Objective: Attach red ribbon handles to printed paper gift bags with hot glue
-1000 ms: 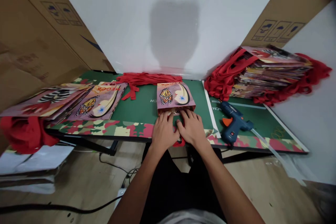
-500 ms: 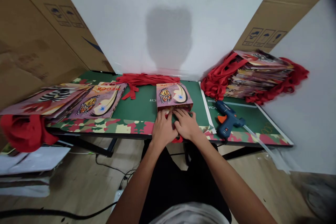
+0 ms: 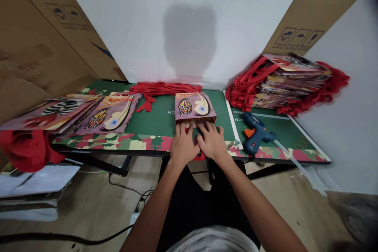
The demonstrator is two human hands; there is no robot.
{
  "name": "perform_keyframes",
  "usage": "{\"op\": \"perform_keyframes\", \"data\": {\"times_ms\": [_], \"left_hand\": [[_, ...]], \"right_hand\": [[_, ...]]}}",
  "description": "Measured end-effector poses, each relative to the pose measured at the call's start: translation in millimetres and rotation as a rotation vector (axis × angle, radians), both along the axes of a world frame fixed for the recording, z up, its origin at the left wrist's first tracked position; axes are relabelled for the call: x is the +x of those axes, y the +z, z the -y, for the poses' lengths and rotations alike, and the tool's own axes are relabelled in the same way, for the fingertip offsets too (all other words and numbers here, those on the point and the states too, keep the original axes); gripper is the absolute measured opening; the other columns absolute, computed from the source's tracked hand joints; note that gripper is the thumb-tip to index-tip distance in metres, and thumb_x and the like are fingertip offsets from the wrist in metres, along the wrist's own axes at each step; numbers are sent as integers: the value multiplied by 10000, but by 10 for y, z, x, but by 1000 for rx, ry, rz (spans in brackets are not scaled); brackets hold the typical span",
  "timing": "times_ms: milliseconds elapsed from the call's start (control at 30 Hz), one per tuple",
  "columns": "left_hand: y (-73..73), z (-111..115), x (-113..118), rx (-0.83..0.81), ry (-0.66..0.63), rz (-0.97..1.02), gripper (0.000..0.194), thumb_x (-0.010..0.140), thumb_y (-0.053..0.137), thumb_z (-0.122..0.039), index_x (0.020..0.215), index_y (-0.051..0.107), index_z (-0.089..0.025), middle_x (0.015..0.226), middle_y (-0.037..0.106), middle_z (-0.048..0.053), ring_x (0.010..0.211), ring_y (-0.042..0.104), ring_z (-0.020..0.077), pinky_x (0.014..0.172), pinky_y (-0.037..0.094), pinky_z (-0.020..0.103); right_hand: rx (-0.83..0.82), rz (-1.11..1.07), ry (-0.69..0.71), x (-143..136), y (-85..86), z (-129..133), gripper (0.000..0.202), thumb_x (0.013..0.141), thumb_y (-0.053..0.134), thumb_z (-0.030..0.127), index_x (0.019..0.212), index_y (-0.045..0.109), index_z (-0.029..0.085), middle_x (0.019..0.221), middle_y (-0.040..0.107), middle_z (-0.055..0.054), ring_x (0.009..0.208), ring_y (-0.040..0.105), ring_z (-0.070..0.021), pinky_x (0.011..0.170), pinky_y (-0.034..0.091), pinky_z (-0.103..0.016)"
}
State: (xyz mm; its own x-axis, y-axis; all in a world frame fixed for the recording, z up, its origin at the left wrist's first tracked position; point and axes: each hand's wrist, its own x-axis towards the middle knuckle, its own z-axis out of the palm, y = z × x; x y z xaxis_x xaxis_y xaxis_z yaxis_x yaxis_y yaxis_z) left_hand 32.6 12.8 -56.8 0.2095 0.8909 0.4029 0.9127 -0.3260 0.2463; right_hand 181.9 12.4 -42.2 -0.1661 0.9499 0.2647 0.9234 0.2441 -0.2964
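A paper bag [image 3: 195, 107] printed with a butterfly and a blue star lies at the middle of the green mat, its near end gaping toward me. Both hands press at that end, fingertips on or just inside the edge. My left hand [image 3: 183, 143] lies palm down on the left with its fingers stretched forward. On the right, my right hand [image 3: 213, 141] is also palm down, fingers spread. Between and below the hands shows a red ribbon strap [image 3: 200, 156]; its upper part is hidden under them. The inside of the bag is mostly out of sight.
Right of the hands lies a blue glue gun [image 3: 256, 132] with a clear stick. Behind it stands a stack of bags [image 3: 295, 80] with red straps. More bags [image 3: 109, 114] lie left. Red ribbons [image 3: 165, 88] run along the white board [image 3: 132, 19].
The fingers have shifted slightly at the bag's near end, the right hand's fingers looking more spread. The bag stays nearly in place; the view has moved a little.
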Motion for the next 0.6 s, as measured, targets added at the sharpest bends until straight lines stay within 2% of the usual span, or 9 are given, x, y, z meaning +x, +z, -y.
{"op": "perform_keyframes", "data": {"times_ms": [133, 267, 333, 400, 500, 600], "left_hand": [[-24, 2, 9, 22, 11, 24, 627, 937, 643, -329, 1488, 604, -31, 1456, 536, 290, 1401, 468, 467, 1189, 467, 606], [-36, -10, 12, 39, -1, 65, 598, 911, 677, -307, 1441, 631, -34, 1407, 562, 284, 1384, 501, 475, 1175, 480, 618], [-28, 0, 11, 55, -9, 102, 560, 906, 679, -284, 1419, 640, -63, 1425, 563, 269, 1397, 516, 454, 1159, 508, 591], [-11, 25, -1, 80, -20, 150, 482, 921, 661, -257, 1383, 656, -121, 1464, 566, 227, 1398, 547, 389, 1148, 536, 517], [10, 80, -65, 119, -11, 223, 250, 982, 564, -205, 1185, 708, -186, 1327, 655, 153, 1277, 636, 279, 1114, 554, 413], [16, 134, -173, 109, 17, 252, 204, 990, 501, -166, 1031, 698, -197, 999, 689, 90, 988, 701, 230, 949, 601, 365]], "right_hand": [[12, -9, 49, -1, -9, 25, 494, 1086, 421, 272, 1546, 594, 224, 1626, 565, -145, 1499, 481, -305, 1240, 250, -591], [26, -25, 75, -4, -8, 9, 456, 1075, 439, 253, 1482, 640, 210, 1576, 620, -132, 1489, 501, -304, 1221, 282, -557], [41, -35, 81, 0, 4, 9, 434, 1073, 454, 257, 1452, 655, 193, 1565, 625, -139, 1485, 503, -302, 1209, 301, -525], [62, -46, 77, 11, 23, 26, 407, 1080, 465, 281, 1418, 666, 177, 1541, 636, -152, 1451, 530, -300, 1192, 322, -490], [77, -53, 53, 34, 41, 73, 343, 1102, 438, 308, 1223, 726, 167, 1279, 755, -157, 1207, 666, -288, 1063, 413, -416], [55, -51, 20, 45, 28, 111, 367, 1114, 402, 312, 1007, 731, 191, 894, 760, -96, 849, 695, -262, 810, 456, -358]]}}
